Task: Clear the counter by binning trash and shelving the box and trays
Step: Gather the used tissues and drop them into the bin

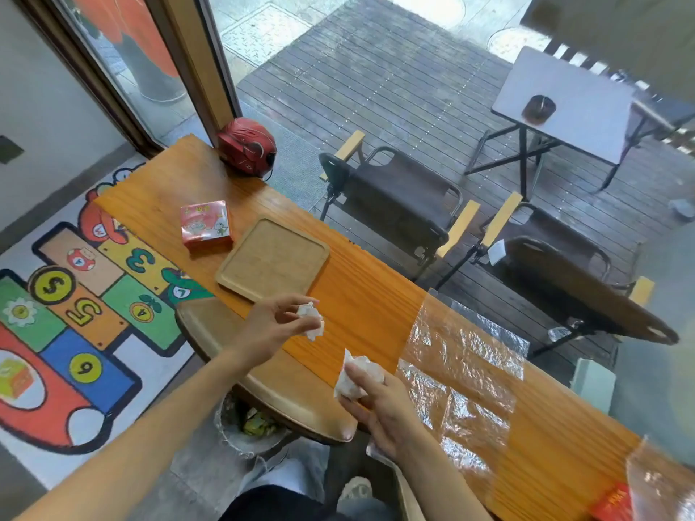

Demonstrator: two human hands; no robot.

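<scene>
Painted hopscotch floor [86,295] indoors — folding chairs [398,197] on decking [395,77] outside.

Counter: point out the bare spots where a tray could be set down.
Bare counter lies between the square tray and the plastic wrap, and beyond the red box. The wrap crowds the near end.

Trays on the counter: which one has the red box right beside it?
The square tray, farther from the person; the red box sits at its far-left corner. The rounded tray overhangs the counter's near edge, under the left hand.
</scene>
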